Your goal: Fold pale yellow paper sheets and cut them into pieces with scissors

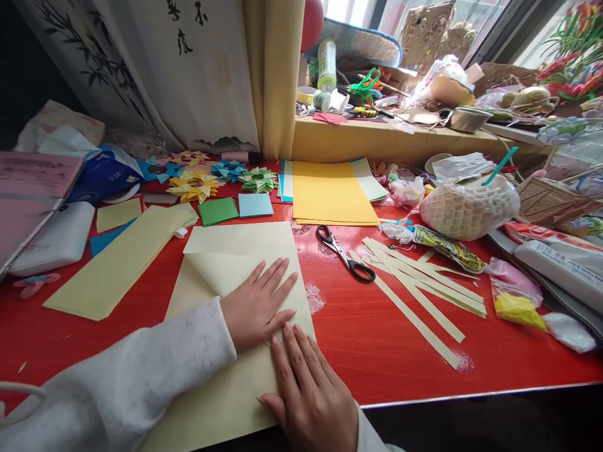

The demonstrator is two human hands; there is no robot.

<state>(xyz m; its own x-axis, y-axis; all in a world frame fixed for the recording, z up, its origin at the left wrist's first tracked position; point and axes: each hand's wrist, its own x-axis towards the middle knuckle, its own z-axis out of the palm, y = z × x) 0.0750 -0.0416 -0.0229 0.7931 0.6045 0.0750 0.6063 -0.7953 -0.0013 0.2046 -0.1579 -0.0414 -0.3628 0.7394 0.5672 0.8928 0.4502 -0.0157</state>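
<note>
Paper sheet [245, 251]: pale yellow, lying on the red table [367, 326] at the 6 o'clock edge of the view; its upper left corner is folded over toward the middle.
Left hand [257, 307]: flat on the folded flap, fingers spread and pointing to 1 o'clock, grasping nothing.
Right hand [308, 392]: flat on the sheet just at 5 o'clock of the left hand, fingertips touching its thumb side, grasping nothing.
Scissors [346, 252]: black-handled, shut, at 3 o'clock of the sheet, apart from it.
Paper strips [424, 295]: pale yellow, fanned out at 3 o'clock of the scissors.
Orange sheets [332, 191]: stacked at 12 o'clock of the scissors.
Folded stars [195, 185]: yellow, blue and green, at 11 o'clock of the sheet.
</note>
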